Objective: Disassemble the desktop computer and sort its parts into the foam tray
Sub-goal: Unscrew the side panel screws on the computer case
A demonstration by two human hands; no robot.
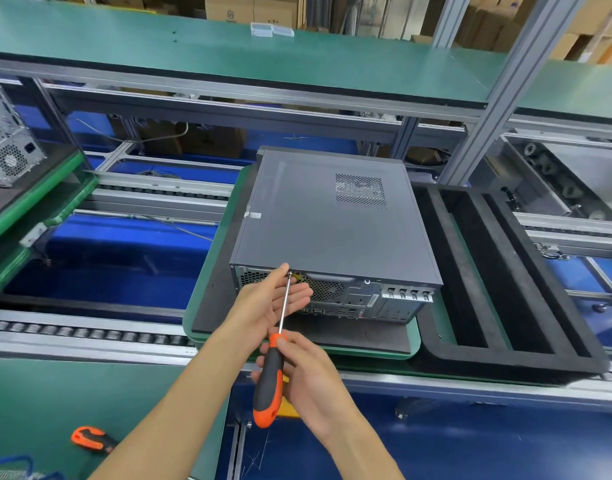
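My right hand [308, 372] curls round the screwdriver [270, 375] handle | left hand [269, 301] flat, fingers straight, steadying its shaft | tip at a rear-panel screw of the desktop computer [332, 230], beside the foam tray [498, 271] | I'd keep the shaft square, press inward.

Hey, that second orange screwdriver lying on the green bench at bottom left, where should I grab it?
Grip the spare screwdriver round its orange-and-black handle, coming down from above with the left hand. It lies flat on the green bench, handle exposed; its shaft is out of view.
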